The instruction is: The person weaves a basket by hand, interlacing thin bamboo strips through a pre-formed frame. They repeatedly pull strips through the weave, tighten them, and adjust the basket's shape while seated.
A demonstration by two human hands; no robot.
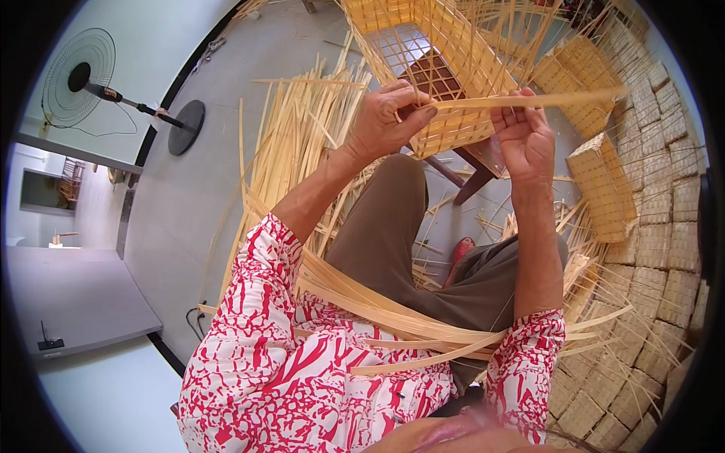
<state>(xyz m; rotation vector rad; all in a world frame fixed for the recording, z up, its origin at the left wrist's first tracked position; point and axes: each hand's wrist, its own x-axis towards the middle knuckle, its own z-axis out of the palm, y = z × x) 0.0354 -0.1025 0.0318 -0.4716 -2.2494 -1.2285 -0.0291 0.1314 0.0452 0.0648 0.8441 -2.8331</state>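
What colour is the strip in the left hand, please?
The strip is pale yellow, in the head view.

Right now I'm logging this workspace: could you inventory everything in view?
Held strip: one, pale yellow, upper centre
Large basket: one, yellow, top centre
Stool: one, dark brown, beneath the basket
Loose strips: many, pale yellow, to the left
Draped strips: several, pale yellow, lower centre
Bigger woven pieces: at least two, yellow, right of basket
Small woven pieces: many, tan, far right
Fan: one, black and grey, upper left
Panel: one, pale grey, lower left
Shoe: one, red, near stool
Shirt: one, red and white, bottom
Trousers: one pair, brown, centre
Left hand: one, bare, pinching the strip
Right hand: one, bare, at the strip
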